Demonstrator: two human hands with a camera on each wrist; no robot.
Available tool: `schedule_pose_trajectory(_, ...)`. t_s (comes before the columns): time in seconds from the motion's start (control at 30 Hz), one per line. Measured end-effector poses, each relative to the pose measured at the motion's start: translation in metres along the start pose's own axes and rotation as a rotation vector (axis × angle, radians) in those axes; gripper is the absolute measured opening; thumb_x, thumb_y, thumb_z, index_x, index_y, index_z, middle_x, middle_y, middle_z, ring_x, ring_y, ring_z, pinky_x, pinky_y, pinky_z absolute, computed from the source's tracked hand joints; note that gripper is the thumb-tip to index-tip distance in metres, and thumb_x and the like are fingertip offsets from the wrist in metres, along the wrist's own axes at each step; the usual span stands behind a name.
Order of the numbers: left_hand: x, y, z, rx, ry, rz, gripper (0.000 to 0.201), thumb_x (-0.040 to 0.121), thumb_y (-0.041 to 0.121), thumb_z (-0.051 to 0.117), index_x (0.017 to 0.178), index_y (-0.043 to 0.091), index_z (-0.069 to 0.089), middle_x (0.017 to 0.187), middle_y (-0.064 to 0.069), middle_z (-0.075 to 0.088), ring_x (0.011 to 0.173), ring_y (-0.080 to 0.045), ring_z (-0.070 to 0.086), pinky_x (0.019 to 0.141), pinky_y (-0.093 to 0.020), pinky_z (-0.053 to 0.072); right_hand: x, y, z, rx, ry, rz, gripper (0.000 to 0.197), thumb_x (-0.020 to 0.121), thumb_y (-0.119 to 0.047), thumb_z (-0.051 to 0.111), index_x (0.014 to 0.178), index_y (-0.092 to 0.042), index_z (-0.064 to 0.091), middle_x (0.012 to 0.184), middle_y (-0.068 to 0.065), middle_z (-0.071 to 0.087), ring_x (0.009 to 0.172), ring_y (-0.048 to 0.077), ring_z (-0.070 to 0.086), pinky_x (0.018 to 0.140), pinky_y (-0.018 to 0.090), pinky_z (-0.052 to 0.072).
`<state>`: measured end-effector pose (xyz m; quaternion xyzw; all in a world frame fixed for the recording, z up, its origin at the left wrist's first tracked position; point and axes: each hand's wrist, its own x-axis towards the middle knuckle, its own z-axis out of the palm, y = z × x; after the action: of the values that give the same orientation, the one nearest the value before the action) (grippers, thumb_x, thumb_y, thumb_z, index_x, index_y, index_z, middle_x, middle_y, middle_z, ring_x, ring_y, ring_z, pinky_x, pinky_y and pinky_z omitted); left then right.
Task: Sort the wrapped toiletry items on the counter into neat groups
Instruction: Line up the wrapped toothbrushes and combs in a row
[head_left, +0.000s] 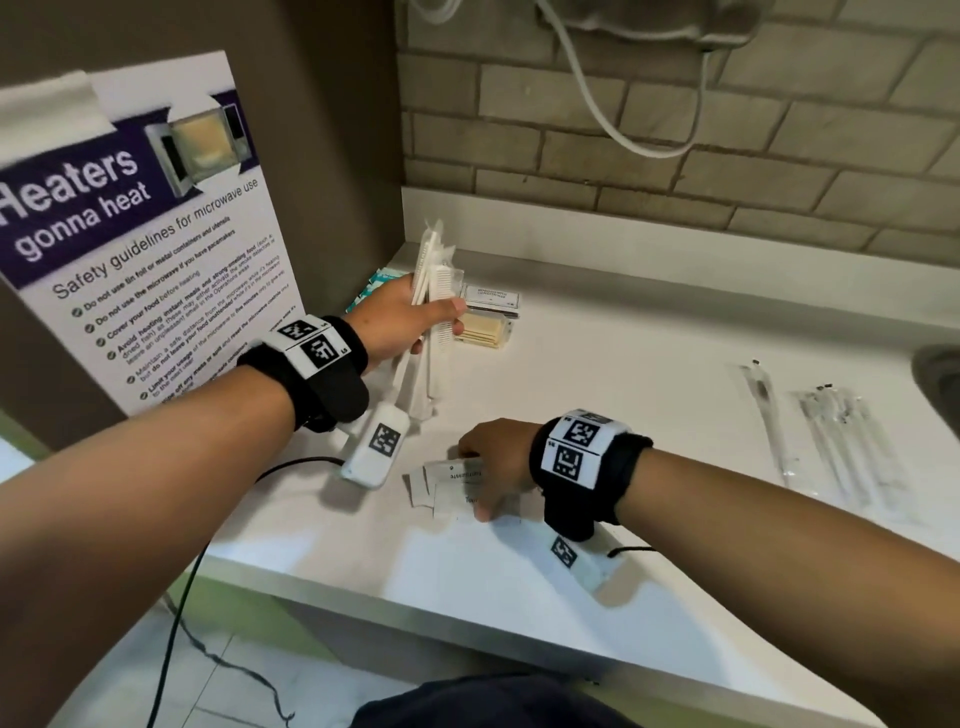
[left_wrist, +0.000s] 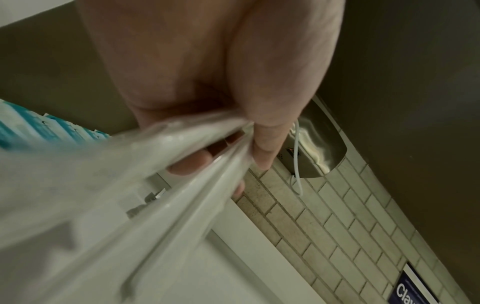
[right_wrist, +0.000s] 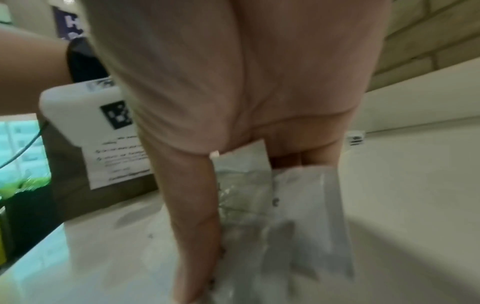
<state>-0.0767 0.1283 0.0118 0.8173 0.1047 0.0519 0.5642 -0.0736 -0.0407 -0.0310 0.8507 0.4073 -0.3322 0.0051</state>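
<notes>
My left hand grips a bundle of white combs in clear wrappers, held upright over the back left of the white counter. In the left wrist view the thumb and fingers pinch the clear comb wrappers. My right hand is down on a small fan of white toothpaste sachets near the counter's front. In the right wrist view its thumb lies along the sachets, which run up under the palm; the other fingers are hidden behind them.
Behind the combs lie teal packets, small white boxes and yellowish wrapped pieces. Wrapped toothbrushes lie in a row at the right, near a sink rim. A microwave safety poster stands at the left.
</notes>
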Motion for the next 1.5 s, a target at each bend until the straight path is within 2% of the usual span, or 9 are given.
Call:
schedule_pose_trajectory(0.13,0.002,-0.003,-0.011,0.002,0.003,0.018,0.006,0.095,0.026,0.057,0.1,0.023,0.058,0.091,0.0,0.073,0.079,-0.012,0.063,0.058,-0.021,0.045,0.014,0.007,-0.017,0.029,0.147,0.049,0.025,0.078,-0.017,0.074,0.097,-0.013,0.058,0.098,0.002,0.064,0.086,0.021,0.059,0.071,0.029,0.043)
schedule_pose_trajectory(0.57,0.036,-0.003,-0.015,-0.048,-0.027,0.036,0.003,0.092,0.025,0.062,0.091,0.023,0.06,0.082,-0.001,0.075,0.086,-0.031,0.066,0.059,-0.028,0.045,0.057,0.038,-0.058,-0.02,0.252,0.156,0.061,0.076,-0.034,0.077,0.128,-0.013,0.054,0.128,0.006,0.058,0.119,0.029,0.053,0.094,0.033,0.044)
schedule_pose_trajectory(0.7,0.046,-0.009,-0.003,-0.043,-0.054,0.026,0.021,0.087,0.035,0.067,0.098,0.016,0.063,0.091,-0.01,0.075,0.089,-0.037,0.07,0.063,-0.032,0.05,0.053,0.052,-0.066,0.021,0.318,0.141,0.068,0.073,-0.05,0.072,0.132,-0.023,0.05,0.127,0.003,0.057,0.116,0.026,0.055,0.093,0.033,0.046)
schedule_pose_trajectory(0.83,0.055,-0.008,0.015,-0.044,-0.005,0.018,0.047,0.079,0.05,0.069,0.106,0.011,0.066,0.103,-0.014,0.073,0.095,-0.031,0.07,0.087,-0.045,0.056,0.027,0.066,-0.077,0.392,0.299,0.052,0.075,0.071,-0.037,0.081,0.135,-0.02,0.046,0.123,-0.005,0.057,0.111,0.018,0.058,0.099,0.035,0.048)
schedule_pose_trajectory(1.0,0.071,0.005,0.055,-0.015,-0.057,0.049,0.046,0.08,0.048,0.069,0.106,0.01,0.066,0.101,-0.017,0.073,0.095,-0.036,0.069,0.089,-0.052,0.054,-0.001,0.094,-0.074,0.76,0.316,-0.009,0.068,0.069,-0.024,0.084,0.124,-0.016,0.046,0.105,0.003,0.069,0.097,0.023,0.068,0.098,0.042,0.052)
schedule_pose_trajectory(1.07,0.075,0.013,0.077,-0.016,-0.084,0.064,0.041,0.085,0.042,0.067,0.101,0.005,0.065,0.094,-0.021,0.072,0.085,-0.037,0.07,0.078,-0.048,0.058,-0.011,0.106,-0.072,0.811,0.404,0.009,0.057,0.077,-0.03,0.079,0.12,-0.011,0.047,0.094,0.008,0.07,0.089,0.024,0.067,0.091,0.042,0.053)
schedule_pose_trajectory(1.2,0.079,0.031,0.121,-0.049,-0.163,0.081,0.022,0.091,0.033,0.063,0.088,0.011,0.06,0.069,-0.005,0.064,0.049,-0.012,0.061,0.049,-0.025,0.05,-0.027,0.137,-0.064,0.814,0.543,0.076,0.032,0.084,-0.025,0.073,0.09,-0.01,0.045,0.072,0.011,0.066,0.068,0.027,0.061,0.07,0.041,0.052)
schedule_pose_trajectory(1.33,0.077,0.038,0.152,-0.256,-0.242,-0.145,0.037,0.095,0.037,0.056,0.116,0.008,0.05,0.085,-0.014,0.063,0.068,-0.028,0.068,0.059,-0.035,0.06,-0.049,0.168,-0.056,0.782,0.506,0.208,0.025,0.089,-0.02,0.067,0.081,-0.01,0.046,0.066,0.007,0.064,0.058,0.019,0.06,0.064,0.031,0.055)
schedule_pose_trajectory(1.5,0.071,0.032,0.167,-0.231,-0.359,-0.412,0.028,0.092,0.027,0.047,0.089,0.0,0.056,0.082,-0.022,0.061,0.058,-0.028,0.059,0.061,-0.033,0.054,-0.054,0.206,-0.042,0.66,0.398,0.401,0.026,0.089,-0.025,0.066,0.071,-0.011,0.052,0.072,0.008,0.066,0.067,0.022,0.063,0.061,0.024,0.052)
